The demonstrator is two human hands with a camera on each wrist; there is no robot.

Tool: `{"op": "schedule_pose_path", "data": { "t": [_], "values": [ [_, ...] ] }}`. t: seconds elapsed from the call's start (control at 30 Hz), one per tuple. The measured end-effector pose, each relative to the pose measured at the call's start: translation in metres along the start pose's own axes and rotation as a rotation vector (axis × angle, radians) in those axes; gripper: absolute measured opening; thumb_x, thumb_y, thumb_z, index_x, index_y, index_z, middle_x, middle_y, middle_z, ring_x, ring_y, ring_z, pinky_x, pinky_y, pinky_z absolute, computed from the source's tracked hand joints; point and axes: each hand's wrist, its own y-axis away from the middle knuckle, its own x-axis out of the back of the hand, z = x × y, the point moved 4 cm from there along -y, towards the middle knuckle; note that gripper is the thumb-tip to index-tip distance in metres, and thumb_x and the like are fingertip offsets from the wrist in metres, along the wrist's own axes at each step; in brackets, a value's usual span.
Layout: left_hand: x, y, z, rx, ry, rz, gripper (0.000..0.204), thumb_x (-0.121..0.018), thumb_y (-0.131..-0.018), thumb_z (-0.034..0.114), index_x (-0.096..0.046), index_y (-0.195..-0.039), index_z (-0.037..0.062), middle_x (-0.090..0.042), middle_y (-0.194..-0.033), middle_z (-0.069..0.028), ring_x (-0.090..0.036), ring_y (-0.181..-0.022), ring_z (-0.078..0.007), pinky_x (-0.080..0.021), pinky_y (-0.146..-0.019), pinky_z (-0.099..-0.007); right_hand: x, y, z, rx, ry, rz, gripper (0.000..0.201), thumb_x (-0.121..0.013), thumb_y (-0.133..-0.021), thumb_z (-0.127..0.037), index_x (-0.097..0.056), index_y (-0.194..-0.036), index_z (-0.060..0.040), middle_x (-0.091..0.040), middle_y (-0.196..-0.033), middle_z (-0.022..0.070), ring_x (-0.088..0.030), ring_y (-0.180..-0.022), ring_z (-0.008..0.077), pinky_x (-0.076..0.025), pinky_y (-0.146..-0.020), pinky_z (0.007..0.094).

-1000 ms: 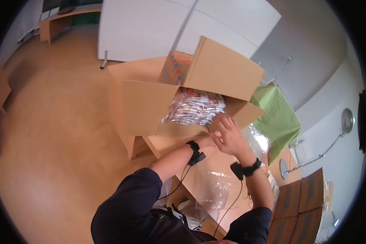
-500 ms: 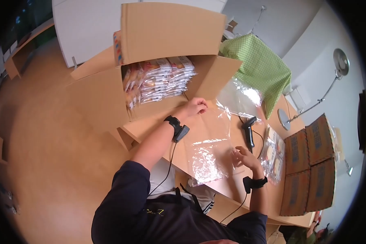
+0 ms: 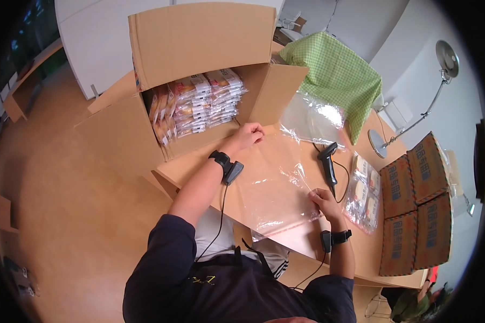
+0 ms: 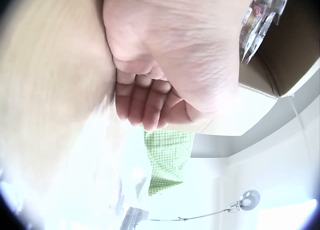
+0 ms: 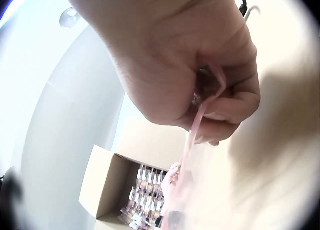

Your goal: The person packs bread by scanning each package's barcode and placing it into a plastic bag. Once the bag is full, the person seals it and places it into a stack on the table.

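Observation:
A clear plastic bag (image 3: 272,199) lies flat on the table in front of me. My right hand (image 3: 326,203) grips its right edge. In the right wrist view, curled fingers of the right hand (image 5: 215,85) hold the bag's pinkish rim (image 5: 192,135). My left hand (image 3: 248,135) rests near the bag's far end, beside the front of a large cardboard box (image 3: 202,43). Loosely curled fingers show on the left hand (image 4: 150,97) in the left wrist view, with nothing visible in them. Inside the box are stacked small wrapped packets (image 3: 199,105).
Right of the bag lie a black barcode scanner (image 3: 328,167) and a clear bag of flat packs (image 3: 362,192). Farther right are stacked cartons (image 3: 415,210) and a desk lamp (image 3: 378,142). More clear plastic (image 3: 307,121) lies before a green checked cloth (image 3: 337,75).
My right hand moved from beside the left hand at the box down to the near right, then took hold of the bag's edge. The bag's near end shifted right. The head view turned right.

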Motion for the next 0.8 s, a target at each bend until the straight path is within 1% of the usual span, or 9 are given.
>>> {"op": "schedule_pose_path", "data": {
  "t": [0.2, 0.3, 0.37, 0.4, 0.47, 0.5, 0.57, 0.7, 0.8],
  "values": [
    [-0.001, 0.001, 0.001, 0.037, 0.019, 0.016, 0.007, -0.054, -0.088, 0.003, -0.06, -0.088, -0.0008, -0.062, -0.075, -0.0035, -0.056, -0.067, -0.0092, -0.045, -0.06, -0.0246, 0.016, 0.007, 0.016, 0.036, -0.099, 0.103, 0.028, -0.055, -0.101, -0.024, -0.066, -0.089, -0.0014, -0.047, -0.057, -0.0047, -0.04, -0.044, 0.0037, -0.029, -0.04, 0.0224],
    [0.0, -0.001, 0.0, -0.007, 0.023, 0.001, 0.008, -0.056, -0.088, 0.004, -0.061, -0.092, -0.0009, -0.064, -0.081, -0.0044, -0.059, -0.073, -0.0098, -0.047, -0.064, -0.0236, 0.021, 0.018, 0.004, 0.02, -0.045, 0.045, 0.029, -0.055, -0.101, -0.025, -0.067, -0.088, -0.002, -0.046, -0.056, -0.0058, -0.04, -0.045, 0.0034, -0.028, -0.041, 0.0221],
    [0.0, -0.002, 0.005, -0.116, -0.098, 0.072, 0.018, -0.059, -0.092, 0.009, -0.062, -0.105, -0.0014, -0.065, -0.09, -0.0055, -0.061, -0.082, -0.0109, -0.05, -0.072, -0.0234, 0.019, 0.021, -0.003, -0.002, 0.069, -0.119, 0.03, -0.055, -0.101, -0.027, -0.067, -0.089, -0.0017, -0.046, -0.056, -0.0064, -0.04, -0.047, 0.0029, -0.029, -0.043, 0.0217],
    [-0.002, -0.003, 0.004, -0.115, -0.098, 0.065, 0.018, -0.059, -0.092, 0.009, -0.062, -0.105, -0.0014, -0.065, -0.09, -0.0055, -0.061, -0.082, -0.0109, -0.05, -0.072, -0.0234, 0.021, 0.02, -0.005, -0.004, 0.065, -0.113, 0.03, -0.055, -0.101, -0.027, -0.067, -0.089, -0.0017, -0.046, -0.056, -0.0064, -0.04, -0.047, 0.0029, -0.029, -0.043, 0.0217],
    [-0.012, -0.001, 0.001, 0.007, 0.079, -0.082, 0.032, -0.062, -0.095, 0.017, -0.058, -0.121, -0.0008, -0.067, -0.097, -0.0075, -0.063, -0.091, -0.0128, -0.052, -0.078, -0.0252, 0.019, 0.016, -0.01, 0.045, 0.135, -0.26, 0.031, -0.056, -0.1, -0.028, -0.068, -0.09, -0.0015, -0.046, -0.057, -0.007, -0.04, -0.049, 0.002, -0.028, -0.043, 0.0213],
    [-0.012, 0.002, 0.002, 0.012, 0.078, -0.089, 0.032, -0.062, -0.095, 0.017, -0.058, -0.121, -0.0008, -0.067, -0.097, -0.0075, -0.063, -0.091, -0.0128, -0.052, -0.078, -0.0252, 0.022, 0.008, 0.0, 0.05, 0.088, -0.294, 0.03, -0.057, -0.1, -0.028, -0.069, -0.092, -0.0015, -0.045, -0.057, -0.008, -0.037, -0.049, 0.0016, -0.027, -0.044, 0.0215],
    [-0.02, 0.012, 0.015, 0.181, 0.176, -0.297, 0.038, -0.06, -0.097, 0.02, -0.053, -0.129, -0.0005, -0.068, -0.102, -0.0093, -0.065, -0.092, -0.0144, -0.053, -0.079, -0.027, 0.03, -0.006, 0.009, 0.051, 0.07, -0.318, 0.03, -0.057, -0.1, -0.028, -0.069, -0.092, -0.0015, -0.045, -0.058, -0.0085, -0.037, -0.05, 0.0014, -0.027, -0.045, 0.0215],
    [-0.03, 0.021, 0.023, 0.189, 0.13, -0.335, 0.033, -0.056, -0.099, 0.018, -0.054, -0.127, 0.0004, -0.07, -0.102, -0.0098, -0.067, -0.089, -0.015, -0.053, -0.076, -0.0271, 0.045, -0.022, 0.011, 0.067, -0.018, -0.375, 0.029, -0.061, -0.098, -0.027, -0.069, -0.089, -0.0014, -0.045, -0.06, -0.01, -0.038, -0.053, 0.001, -0.029, -0.048, 0.0215],
    [-0.025, 0.013, 0.015, 0.252, 0.085, -0.291, 0.026, -0.055, -0.1, 0.018, -0.058, -0.119, 0.0004, -0.071, -0.095, -0.0083, -0.068, -0.084, -0.0146, -0.053, -0.073, -0.0263, 0.047, -0.028, 0.02, 0.048, -0.098, -0.385, 0.026, -0.063, -0.096, -0.025, -0.069, -0.087, -0.001, -0.046, -0.061, -0.0102, -0.04, -0.055, 0.0013, -0.031, -0.05, 0.0214]
  ]
}}
